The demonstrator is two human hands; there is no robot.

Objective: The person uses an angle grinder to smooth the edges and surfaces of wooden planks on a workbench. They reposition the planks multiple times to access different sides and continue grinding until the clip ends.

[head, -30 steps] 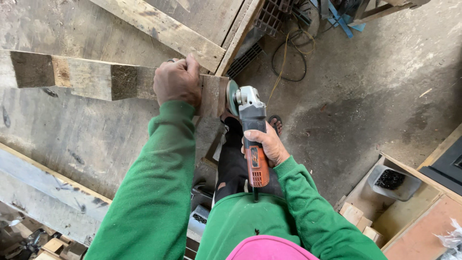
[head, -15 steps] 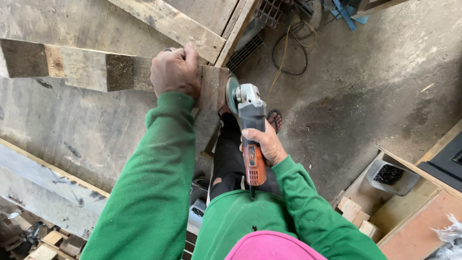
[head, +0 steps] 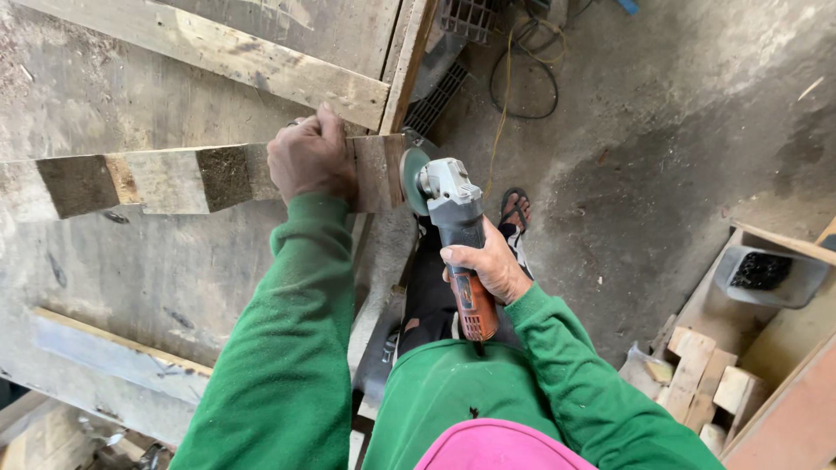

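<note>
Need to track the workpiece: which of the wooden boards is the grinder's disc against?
The patchy board gripped by the left hand, running out leftward. The angle grinder in the right hand meets its right end; the pale diagonal plank above lies untouched.

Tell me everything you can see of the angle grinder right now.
The angle grinder has a grey metal head, a dark body and an orange handle toward the person. Its green-grey disc faces the right end of the weathered wooden board, at or touching the end grain. The right hand grips the body; the left hand clamps the board. It points away from the person, above the concrete floor.
</note>
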